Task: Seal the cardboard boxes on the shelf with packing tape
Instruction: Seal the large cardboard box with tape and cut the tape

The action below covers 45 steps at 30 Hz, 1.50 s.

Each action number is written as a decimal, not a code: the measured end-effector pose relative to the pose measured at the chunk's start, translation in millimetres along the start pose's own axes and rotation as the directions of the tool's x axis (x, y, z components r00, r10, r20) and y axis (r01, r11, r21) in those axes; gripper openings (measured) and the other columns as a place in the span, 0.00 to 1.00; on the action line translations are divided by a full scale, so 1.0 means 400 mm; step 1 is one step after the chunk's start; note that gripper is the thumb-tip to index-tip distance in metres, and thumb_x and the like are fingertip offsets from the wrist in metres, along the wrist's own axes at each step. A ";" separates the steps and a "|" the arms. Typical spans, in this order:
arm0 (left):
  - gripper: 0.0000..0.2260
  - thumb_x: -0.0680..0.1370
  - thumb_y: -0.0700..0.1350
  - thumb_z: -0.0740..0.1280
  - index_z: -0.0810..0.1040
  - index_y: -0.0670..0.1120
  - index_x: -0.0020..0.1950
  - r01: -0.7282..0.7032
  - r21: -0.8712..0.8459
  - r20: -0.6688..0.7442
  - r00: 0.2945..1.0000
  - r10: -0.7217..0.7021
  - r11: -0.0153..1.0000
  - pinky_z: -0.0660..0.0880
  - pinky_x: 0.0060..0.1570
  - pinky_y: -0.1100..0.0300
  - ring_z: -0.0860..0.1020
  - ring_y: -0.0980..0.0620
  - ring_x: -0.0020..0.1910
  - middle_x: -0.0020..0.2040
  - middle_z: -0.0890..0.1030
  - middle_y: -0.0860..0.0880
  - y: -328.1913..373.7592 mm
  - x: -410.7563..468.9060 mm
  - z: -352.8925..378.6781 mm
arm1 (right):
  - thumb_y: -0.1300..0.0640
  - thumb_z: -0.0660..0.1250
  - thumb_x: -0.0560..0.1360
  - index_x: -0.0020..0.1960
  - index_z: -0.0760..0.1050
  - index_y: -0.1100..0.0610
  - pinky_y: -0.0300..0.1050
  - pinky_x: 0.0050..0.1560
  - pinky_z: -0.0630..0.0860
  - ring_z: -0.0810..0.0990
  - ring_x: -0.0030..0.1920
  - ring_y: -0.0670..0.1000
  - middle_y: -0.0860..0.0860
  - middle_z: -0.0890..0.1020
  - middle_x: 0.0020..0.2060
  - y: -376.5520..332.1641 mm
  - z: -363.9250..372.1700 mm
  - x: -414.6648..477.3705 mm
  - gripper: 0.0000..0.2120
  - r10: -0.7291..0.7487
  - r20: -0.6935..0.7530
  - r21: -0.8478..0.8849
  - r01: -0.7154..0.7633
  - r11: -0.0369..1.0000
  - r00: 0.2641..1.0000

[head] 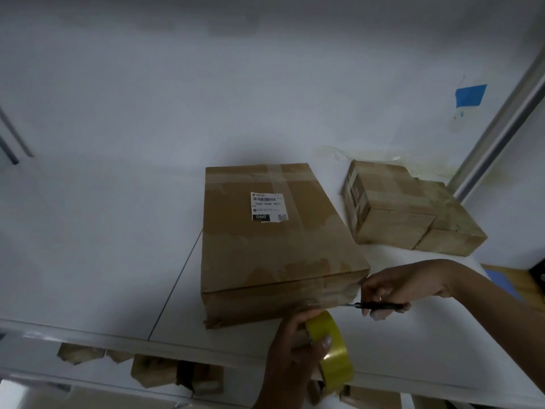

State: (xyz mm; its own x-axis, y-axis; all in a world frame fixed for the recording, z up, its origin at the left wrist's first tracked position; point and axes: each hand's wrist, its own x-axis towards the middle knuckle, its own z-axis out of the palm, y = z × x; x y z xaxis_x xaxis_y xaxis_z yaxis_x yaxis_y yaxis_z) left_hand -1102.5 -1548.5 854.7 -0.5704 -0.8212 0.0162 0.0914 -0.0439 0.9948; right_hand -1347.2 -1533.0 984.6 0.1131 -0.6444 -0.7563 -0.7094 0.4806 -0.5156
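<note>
Large cardboard box (pixel 277 237) lies flat mid-shelf, white label (pixel 267 206) on top, old tape bands across the lid. Its near edge is close to the shelf (pixel 103 246) front.

Left hand (pixel 290 349), near centre, is wrapped round a yellow tape roll (pixel 333 358), fingers over the outer band, thumb side hidden. The roll sits just in front of the box's near face. A glossy strip (pixel 330 293) seems to run along that face toward the roll, but it's clear tape and hard to trace.

Right hand (pixel 404 286) comes in from the right, fingers curled on a thin dark tool (pixel 374 306) with its tip at the box's near right corner. Cutter or pen, can't tell.

Step, my guess: cutting the tape off after banding the near face.

Handling:
- The box looks stiff and flat, with worn, slightly soft corners. Weight unknown, though it probably slides easily on the smooth shelf.
- Brace it on the top or a side when pulling tape, and grip by the long edges to turn it.
- Tape is thin and sticky and folds onto itself, so keep it taut. Hold the roll by the rim or core.

A stack of smaller boxes (pixel 407 208) is far right, already taped, well apart from the big box. There is more cardboard (pixel 165 370) on the level below.
</note>
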 end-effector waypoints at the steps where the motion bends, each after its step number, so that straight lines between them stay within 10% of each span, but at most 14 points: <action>1: 0.17 0.63 0.58 0.73 0.83 0.65 0.51 0.040 -0.030 0.015 0.999 -0.039 0.999 0.78 0.51 0.62 0.80 0.56 0.57 0.56 0.83 0.58 0.002 0.005 -0.004 | 0.42 0.72 0.68 0.58 0.76 0.60 0.37 0.37 0.67 0.70 0.43 0.50 0.46 0.79 0.42 -0.003 -0.001 0.003 0.27 0.009 -0.003 -0.012 -0.009 1.000 1.000; 31: 0.25 0.60 0.62 0.73 0.86 0.49 0.51 0.310 -0.062 0.125 0.945 -0.301 0.949 0.76 0.47 0.67 0.83 0.57 0.52 0.51 0.86 0.50 0.032 0.064 -0.030 | 0.37 0.76 0.64 0.31 0.79 0.50 0.38 0.32 0.61 0.67 0.31 0.50 0.51 0.76 0.27 -0.003 0.039 0.042 0.17 0.057 -0.218 0.044 -0.049 0.998 0.974; 45: 0.10 0.80 0.40 0.66 0.79 0.47 0.61 0.398 -0.013 0.264 0.886 -0.381 0.917 0.75 0.42 0.70 0.80 0.69 0.41 0.50 0.81 0.55 0.096 0.108 -0.053 | 0.40 0.76 0.65 0.35 0.80 0.50 0.34 0.35 0.67 0.74 0.34 0.44 0.44 0.83 0.32 0.104 0.061 0.026 0.14 0.259 -0.213 -0.118 -0.288 0.950 0.942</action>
State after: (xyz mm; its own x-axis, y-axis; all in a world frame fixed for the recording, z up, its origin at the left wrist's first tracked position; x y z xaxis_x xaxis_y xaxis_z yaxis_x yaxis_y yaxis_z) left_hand -1106.1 -1597.7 891.6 -0.7557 -0.5608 -0.3383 -0.1327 -0.3747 0.9176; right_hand -1358.5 -1505.0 945.5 -0.2250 -0.6092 -0.7604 -0.7891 0.5718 -0.2246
